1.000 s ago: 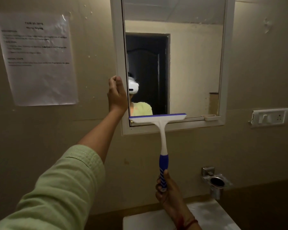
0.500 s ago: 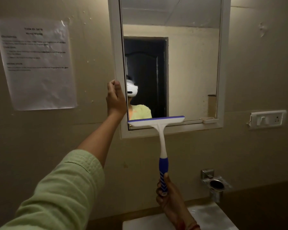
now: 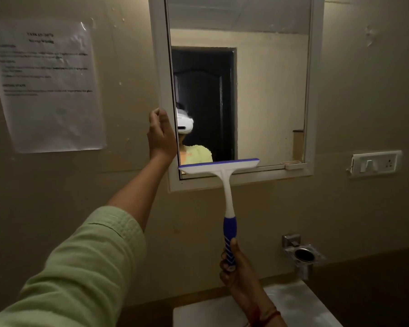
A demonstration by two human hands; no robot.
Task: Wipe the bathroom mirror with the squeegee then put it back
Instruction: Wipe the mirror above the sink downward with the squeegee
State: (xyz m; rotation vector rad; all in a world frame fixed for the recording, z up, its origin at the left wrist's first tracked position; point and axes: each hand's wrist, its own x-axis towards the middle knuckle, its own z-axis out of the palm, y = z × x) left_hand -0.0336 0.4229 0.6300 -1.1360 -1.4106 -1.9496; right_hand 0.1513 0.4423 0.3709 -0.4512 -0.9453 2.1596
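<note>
R hand [image 3: 237, 271] nearest, fingers wrapped on squeegee [image 3: 224, 185] handle, blue grip end. Squeegee upright, blade flat vs. mirror [image 3: 269, 90] glass at bottom edge, left half. L hand [image 3: 162, 135] farther, fingers curled round mirror frame's left edge.

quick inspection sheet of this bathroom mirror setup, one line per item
surface: mirror in a white frame on a beige wall.
job's things: squeegee, blade at the glass's lower left, handle pointing down.
clutter: small white tab on the bottom frame edge.
hands: left hand grips the frame's left edge; right hand grips the squeegee's blue handle.
cables: nothing seen.
surroundings: printed sheet on the wall at left, switch plate at right, metal holder below it, white ledge at the bottom.
</note>
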